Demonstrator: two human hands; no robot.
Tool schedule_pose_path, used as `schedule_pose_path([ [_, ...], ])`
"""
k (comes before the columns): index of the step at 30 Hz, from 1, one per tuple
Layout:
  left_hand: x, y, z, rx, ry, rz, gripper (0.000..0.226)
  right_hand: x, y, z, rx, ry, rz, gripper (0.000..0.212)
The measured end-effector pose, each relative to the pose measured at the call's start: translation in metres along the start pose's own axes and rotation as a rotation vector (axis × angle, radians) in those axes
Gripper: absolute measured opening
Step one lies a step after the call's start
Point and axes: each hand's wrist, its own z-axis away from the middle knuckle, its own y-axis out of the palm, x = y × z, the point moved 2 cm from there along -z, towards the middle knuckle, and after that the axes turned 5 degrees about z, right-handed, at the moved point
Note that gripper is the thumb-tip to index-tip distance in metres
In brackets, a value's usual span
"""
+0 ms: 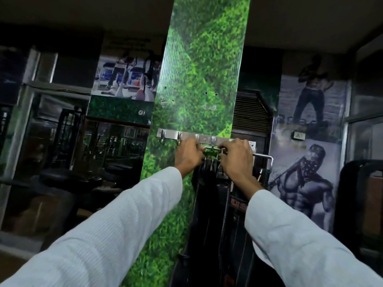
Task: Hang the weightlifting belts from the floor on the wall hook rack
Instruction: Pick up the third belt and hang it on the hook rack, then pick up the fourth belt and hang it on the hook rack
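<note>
Dim gym premises are surrounding a green-clad pillar (199, 79). Both white sleeves are reaching forward. Left hand (187, 155) and right hand (236, 158) are pinching the metal buckle (212, 151) of a black weightlifting belt (217, 224), which is hanging down against the pillar. Hanging step is underway. Next move, in my judgement, is seating the buckle over a hook on the wall hook rack (186, 135) just above.

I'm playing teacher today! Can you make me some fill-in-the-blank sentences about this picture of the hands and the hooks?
1. The hook rack is fixed to a pillar covered in ____ grass pattern.
2. Both hands hold the metal buckle of a ____ belt hanging below.
3. The left hand and right hand come out of ____ sleeves.

Missing words: green; black; white
</note>
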Motion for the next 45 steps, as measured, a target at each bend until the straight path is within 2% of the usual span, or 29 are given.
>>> schedule_pose_path([
  [2, 0.008, 0.003, 0.005, -0.041, -0.016, 0.080, 0.016, -0.003, 0.002, 0.012, -0.011, -0.022, -0.080, 0.036],
  [5, 0.012, 0.008, 0.022, -0.116, -0.017, 0.161, 0.023, -0.005, 0.003, 0.036, -0.103, -0.049, -0.086, 0.032],
  [9, 0.028, 0.019, 0.062, -0.080, -0.056, 0.254, 0.016, 0.004, 0.009, 0.080, -0.212, -0.116, -0.006, 0.029],
  [15, 0.099, 0.041, 0.152, 0.044, -0.194, 0.290, 0.016, 0.010, 0.043, 0.179, -0.110, -0.124, -0.122, 0.025],
  [20, 0.193, 0.069, 0.275, 0.232, -0.506, 0.304, 0.014, 0.011, 0.091, 0.306, 0.203, -0.011, -0.316, 0.020],
  [23, 0.231, 0.077, 0.362, 0.317, -0.720, 0.317, 0.012, 0.019, 0.106, 0.387, 0.395, -0.008, -0.326, 0.024],
  [26, 0.274, 0.082, 0.467, 0.365, -0.940, 0.325, 0.011, 0.028, 0.125, 0.494, 0.660, -0.014, -0.340, 0.026],
  [31, 0.347, 0.072, 0.658, 0.522, -1.309, 0.200, 0.018, 0.029, 0.150, 0.710, 1.110, 0.216, -0.361, 0.016],
  [33, 0.361, 0.061, 0.731, 0.523, -1.393, 0.181, 0.009, 0.029, 0.147, 0.793, 1.257, 0.321, -0.388, 0.021],
  [38, 0.393, 0.035, 0.917, 0.534, -1.649, 0.063, 0.018, 0.033, 0.131, 0.991, 1.618, 0.530, -0.387, 0.024],
  [39, 0.399, 0.032, 0.953, 0.569, -1.677, 0.024, 0.013, 0.035, 0.127, 1.027, 1.674, 0.566, -0.372, 0.024],
  [40, 0.405, 0.030, 0.987, 0.608, -1.690, 0.004, 0.003, 0.038, 0.127, 1.059, 1.715, 0.594, -0.357, 0.023],
  [43, 0.421, 0.034, 1.067, 0.681, -1.764, -0.045, 0.007, 0.043, 0.132, 1.145, 1.794, 0.630, -0.311, 0.022],
  [45, 0.441, 0.043, 1.112, 0.737, -1.744, -0.071, 0.013, 0.045, 0.140, 1.198, 1.834, 0.633, -0.290, 0.022],
])
